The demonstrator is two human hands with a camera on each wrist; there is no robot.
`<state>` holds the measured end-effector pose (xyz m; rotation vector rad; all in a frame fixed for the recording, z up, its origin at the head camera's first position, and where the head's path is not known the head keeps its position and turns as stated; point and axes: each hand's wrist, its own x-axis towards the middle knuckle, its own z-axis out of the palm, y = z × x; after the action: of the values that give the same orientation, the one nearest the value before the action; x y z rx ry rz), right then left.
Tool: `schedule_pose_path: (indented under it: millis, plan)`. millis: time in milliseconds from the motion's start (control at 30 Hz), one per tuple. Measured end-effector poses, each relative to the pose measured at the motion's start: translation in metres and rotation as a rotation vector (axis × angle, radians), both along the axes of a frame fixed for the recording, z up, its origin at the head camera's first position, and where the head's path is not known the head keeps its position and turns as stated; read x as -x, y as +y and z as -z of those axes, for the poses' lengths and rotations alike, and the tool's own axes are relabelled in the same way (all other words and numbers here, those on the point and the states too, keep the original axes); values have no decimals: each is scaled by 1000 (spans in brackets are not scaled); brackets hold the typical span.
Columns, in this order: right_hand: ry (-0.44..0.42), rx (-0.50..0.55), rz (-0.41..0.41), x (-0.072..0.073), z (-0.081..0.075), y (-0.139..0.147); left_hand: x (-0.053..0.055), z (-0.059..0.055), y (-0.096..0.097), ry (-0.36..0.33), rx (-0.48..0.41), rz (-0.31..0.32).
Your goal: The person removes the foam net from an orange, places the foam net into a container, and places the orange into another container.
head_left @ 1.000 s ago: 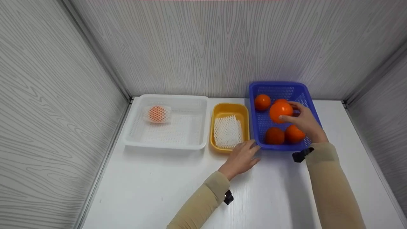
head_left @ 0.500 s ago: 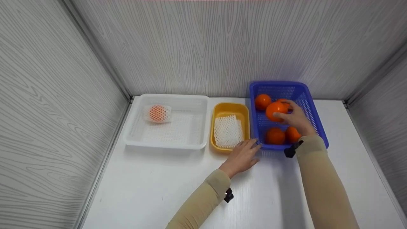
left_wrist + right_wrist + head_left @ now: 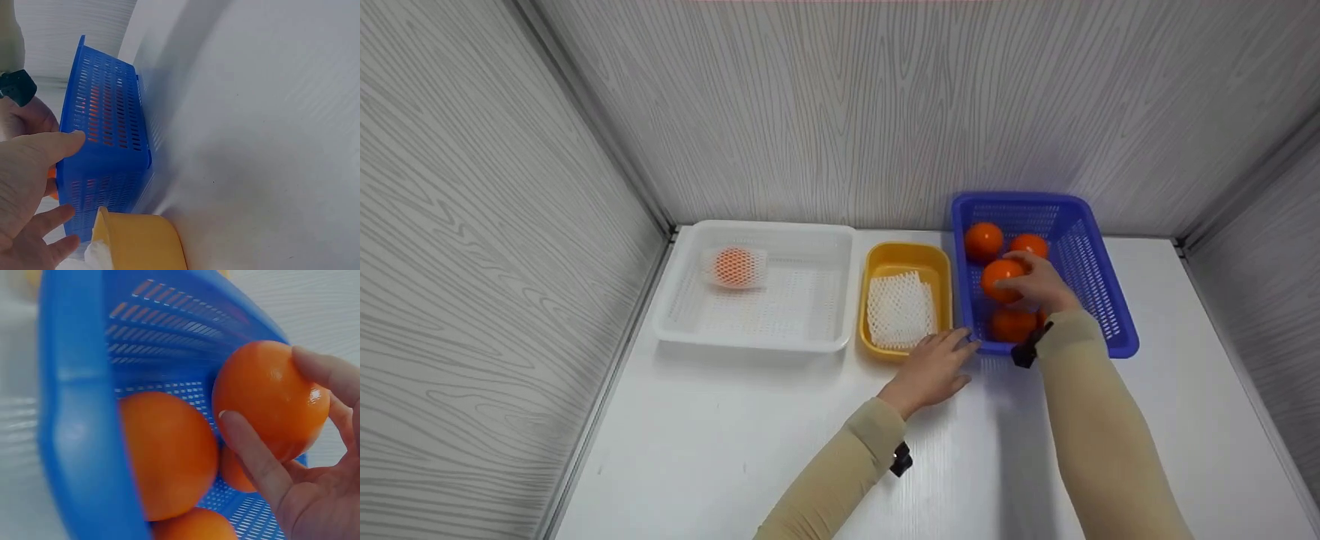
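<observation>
In the head view my right hand [image 3: 1041, 283] grips an orange [image 3: 1003, 280] over the blue basket [image 3: 1116, 319]. Seen from the right wrist, thumb and fingers curve round the held orange [image 3: 264, 391], with another orange [image 3: 169, 455] close beside it. Two oranges lie at the back of the basket; those near the front are partly hidden by my right arm. My left hand [image 3: 930, 373] holds the basket's near left corner. The left wrist view shows its thumb [image 3: 64, 145] against the outer wall and a finger passing behind the rim.
Left of the basket stands a yellow tray [image 3: 907, 249] with white foam net sleeves [image 3: 898, 311]. Farther left, a white basket [image 3: 802, 341] contains a netted orange [image 3: 737, 268]. Grey wood-grain panels [image 3: 810, 112] bound the white table [image 3: 697, 435] at the back and sides.
My right hand has moved left and slightly toward me with the orange, bringing a back orange into fuller view. My left hand stays at the basket corner.
</observation>
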<state>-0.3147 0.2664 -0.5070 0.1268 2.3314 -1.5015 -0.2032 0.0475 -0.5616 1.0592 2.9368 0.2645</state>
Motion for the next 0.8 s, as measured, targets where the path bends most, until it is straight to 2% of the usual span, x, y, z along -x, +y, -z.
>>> schedule_pose_path:
  millis: [67,267,567,633,800]
  plan:
    - [-15,1,-7,0,3,-3,0,0,0,-3,3,2]
    - [-48,-70,-95,-3,8,-6,-1,-2,1,-13,8,1]
    - [-72,-216,-215,-2,7,-4,-1,-3,1,-37,6,-2]
    - [-100,-232,-226,-2,8,-4,-2,-3,1,-44,4,-3]
    - [-93,-276,-283,-4,8,-6,-1,-3,0,-40,12,0]
